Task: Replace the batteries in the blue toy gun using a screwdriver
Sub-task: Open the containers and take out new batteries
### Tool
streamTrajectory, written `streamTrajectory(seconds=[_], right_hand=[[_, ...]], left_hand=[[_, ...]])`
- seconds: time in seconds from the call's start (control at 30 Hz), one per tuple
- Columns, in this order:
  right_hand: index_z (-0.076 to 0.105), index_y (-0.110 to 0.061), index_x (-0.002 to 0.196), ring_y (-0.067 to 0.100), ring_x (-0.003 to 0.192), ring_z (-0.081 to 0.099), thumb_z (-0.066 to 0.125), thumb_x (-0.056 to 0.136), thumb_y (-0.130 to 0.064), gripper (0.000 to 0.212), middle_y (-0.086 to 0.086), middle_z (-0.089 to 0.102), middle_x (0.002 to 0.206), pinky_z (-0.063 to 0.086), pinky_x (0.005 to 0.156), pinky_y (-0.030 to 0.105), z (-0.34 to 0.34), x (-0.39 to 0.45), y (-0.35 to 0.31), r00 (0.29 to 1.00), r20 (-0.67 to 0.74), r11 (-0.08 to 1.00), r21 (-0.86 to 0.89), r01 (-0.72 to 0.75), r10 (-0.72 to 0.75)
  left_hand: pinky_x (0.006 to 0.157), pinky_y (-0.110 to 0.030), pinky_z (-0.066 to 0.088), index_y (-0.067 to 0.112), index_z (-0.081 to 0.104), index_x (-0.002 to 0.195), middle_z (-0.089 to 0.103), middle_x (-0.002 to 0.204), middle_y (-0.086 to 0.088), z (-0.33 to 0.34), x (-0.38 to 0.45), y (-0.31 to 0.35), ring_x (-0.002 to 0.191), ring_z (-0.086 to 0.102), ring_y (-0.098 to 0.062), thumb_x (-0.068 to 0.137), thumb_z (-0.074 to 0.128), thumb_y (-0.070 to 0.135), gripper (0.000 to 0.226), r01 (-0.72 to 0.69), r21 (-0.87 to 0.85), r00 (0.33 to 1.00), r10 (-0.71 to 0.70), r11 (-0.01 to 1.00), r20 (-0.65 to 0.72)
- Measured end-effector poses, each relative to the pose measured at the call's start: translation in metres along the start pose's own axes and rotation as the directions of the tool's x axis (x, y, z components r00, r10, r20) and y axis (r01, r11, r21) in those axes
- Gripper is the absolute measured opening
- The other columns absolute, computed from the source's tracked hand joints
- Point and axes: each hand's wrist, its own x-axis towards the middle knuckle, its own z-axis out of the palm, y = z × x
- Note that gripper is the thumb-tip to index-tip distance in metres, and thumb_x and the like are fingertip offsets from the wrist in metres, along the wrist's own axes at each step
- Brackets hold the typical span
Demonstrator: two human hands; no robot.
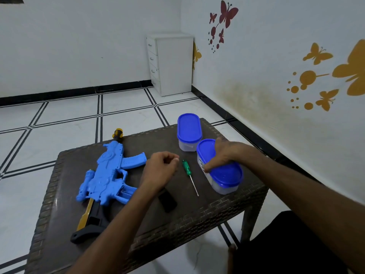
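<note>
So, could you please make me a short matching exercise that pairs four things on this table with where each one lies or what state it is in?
Things:
1. blue toy gun
2. green screwdriver
3. near container
4. far container

Places or states:
A. gripped from above by the right hand
B. upright at the table's far edge, untouched
C. flat on the table's left side
D. lying between the two hands

Pairs: 1-C, 2-D, 3-A, 4-B

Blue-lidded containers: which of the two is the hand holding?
The nearer container, tilted under the right hand. The far container stands upright and untouched.
</note>
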Motion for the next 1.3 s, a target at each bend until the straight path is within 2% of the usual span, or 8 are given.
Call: streamTrajectory(seconds=[0.27, 0.53, 0.63, 0.77, 0.87, 1.0, 1.13, 1.3], right_hand=[[0.012, -0.014, 0.154, 0.028, 0.135, 0.039, 0.087, 0.066, -0.019, 0.115, 0.009, 0.033, 0.150, 0.040, 0.109, 0.043, -0.027, -0.005, 0.009, 0.945, 0.076, 0.818, -0.481, 0.314, -0.318], [0.006, -0.026, 0.157, 0.026, 0.148, 0.022, 0.076, 0.079, -0.006, 0.106, 0.006, 0.022, 0.160, 0.029, 0.118, 0.046, -0.021, -0.001, 0.016, 0.828, 0.161, 0.598, -0.620, 0.508, -0.536], [0.013, -0.026, 0.157, 0.030, 0.149, 0.018, 0.067, 0.085, -0.005, 0.092, 0.007, 0.019, 0.161, 0.028, 0.118, 0.043, -0.021, -0.005, 0.023, 0.891, 0.067, 0.802, -0.409, 0.434, -0.448], [0.034, -0.012, 0.149, 0.028, 0.127, 0.049, 0.054, 0.094, -0.021, 0.059, 0.013, 0.043, 0.149, 0.045, 0.100, 0.037, -0.021, 0.002, 0.052, 0.966, -0.244, 0.990, 0.092, 0.110, -0.085], [0.047, -0.001, 0.133, 0.029, 0.097, 0.063, 0.057, 0.097, -0.034, 0.050, 0.018, 0.060, 0.123, 0.057, 0.083, 0.040, -0.009, 0.015, 0.068, 0.978, -0.158, 0.935, 0.346, -0.077, 0.139], [0.060, 0.007, 0.114, 0.031, 0.076, 0.069, 0.065, 0.094, -0.018, 0.032, 0.026, 0.069, 0.098, 0.061, 0.077, 0.044, -0.003, 0.031, 0.075, 0.981, -0.132, 0.764, 0.645, -0.025, 0.144], [0.066, 0.010, 0.105, 0.028, 0.074, 0.068, 0.066, 0.091, -0.004, 0.020, 0.023, 0.069, 0.093, 0.060, 0.068, 0.033, -0.014, 0.037, 0.073, 0.981, -0.149, 0.721, 0.693, 0.014, 0.124], [0.067, 0.007, 0.100, 0.029, 0.077, 0.069, 0.063, 0.093, -0.006, 0.015, 0.024, 0.070, 0.097, 0.060, 0.073, 0.036, -0.018, 0.044, 0.059, 0.980, -0.171, 0.786, 0.618, 0.027, 0.101]], left_hand=[[0.083, -0.042, 0.059, 0.026, 0.068, 0.095, 0.071, 0.085, 0.001, -0.016, -0.003, -0.011, 0.083, 0.070, -0.014, 0.096, 0.058, 0.023, 0.010, -0.002, -0.021, 1.000, 0.003, 1.000, 0.005], [0.085, -0.043, 0.058, 0.034, 0.068, 0.088, 0.072, 0.086, 0.006, 0.006, 0.002, -0.009, 0.084, 0.070, -0.012, 0.093, 0.061, 0.028, 0.011, 0.029, 0.001, 0.994, -0.028, 1.000, 0.102], [0.088, -0.041, 0.057, 0.029, 0.071, 0.099, 0.072, 0.092, 0.007, 0.016, 0.004, -0.005, 0.088, 0.069, -0.011, 0.094, 0.060, 0.028, 0.012, 0.041, 0.004, 0.991, -0.041, 0.999, 0.129], [0.093, -0.042, 0.055, 0.020, 0.069, 0.114, 0.071, 0.102, 0.003, 0.031, 0.004, 0.005, 0.094, 0.066, -0.011, 0.095, 0.058, 0.027, 0.023, 0.054, -0.032, 0.984, -0.047, 0.998, 0.170], [0.091, -0.046, 0.055, 0.016, 0.070, 0.108, 0.072, 0.098, -0.006, 0.043, 0.004, 0.015, 0.088, 0.065, -0.013, 0.095, 0.058, 0.027, 0.021, 0.074, -0.055, 0.976, -0.061, 0.996, 0.209], [0.087, -0.043, 0.057, 0.012, 0.066, 0.106, 0.070, 0.099, -0.008, 0.052, 0.006, 0.023, 0.094, 0.068, -0.021, 0.089, 0.067, 0.023, 0.019, 0.160, -0.091, 0.968, -0.138, 0.983, 0.208], [0.087, -0.044, 0.058, 0.011, 0.069, 0.085, 0.072, 0.092, -0.011, 0.055, -0.002, 0.026, 0.092, 0.069, -0.025, 0.087, 0.070, 0.020, 0.010, 0.194, -0.101, 0.946, -0.159, 0.976, 0.281], [0.086, -0.039, 0.057, 0.016, 0.064, 0.103, 0.068, 0.097, -0.002, 0.065, -0.003, 0.025, 0.091, 0.066, -0.017, 0.089, 0.067, 0.034, 0.024, 0.157, -0.029, 0.958, -0.145, 0.987, 0.247]])
